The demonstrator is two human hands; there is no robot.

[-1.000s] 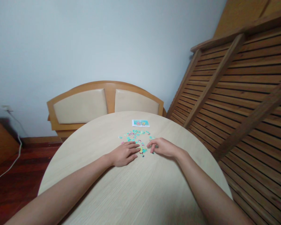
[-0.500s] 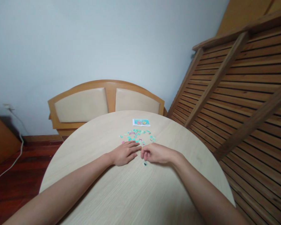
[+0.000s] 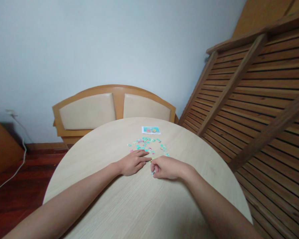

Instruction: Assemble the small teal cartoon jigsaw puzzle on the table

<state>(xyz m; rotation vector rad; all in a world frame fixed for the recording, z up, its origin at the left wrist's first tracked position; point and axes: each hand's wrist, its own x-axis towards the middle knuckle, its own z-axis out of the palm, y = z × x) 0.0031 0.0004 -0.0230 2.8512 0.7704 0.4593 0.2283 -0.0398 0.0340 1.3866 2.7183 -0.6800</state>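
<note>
My left hand [image 3: 134, 162] lies flat on the round table [image 3: 109, 205], fingers stretched out to the right. Its index fingertip touches or almost touches a small yellowish puzzle piece [image 3: 151, 161]. Close beside it, my right hand [image 3: 165, 167] is closed in a pinch, fingers curled down to the tabletop. A small pale and dark puzzle piece [image 3: 152, 173] shows at those fingertips, partly covered by them. Just beyond both hands, many small turquoise and pink puzzle pieces [image 3: 145, 140] are scattered loosely. Some near my left fingers may be hidden.
Past the pieces lies a turquoise picture card [image 3: 151, 130] with a white border. A padded wooden headboard [image 3: 119, 103] stands behind the table against the wall. Wooden slatted panels [image 3: 241, 96] lean at the right. A white cable [image 3: 23, 152] hangs at the left.
My right hand has moved slightly down toward me, over the puzzle piece that lay below it. The yellowish piece by my left index fingertip shows more now. My left hand has stayed nearly still.
</note>
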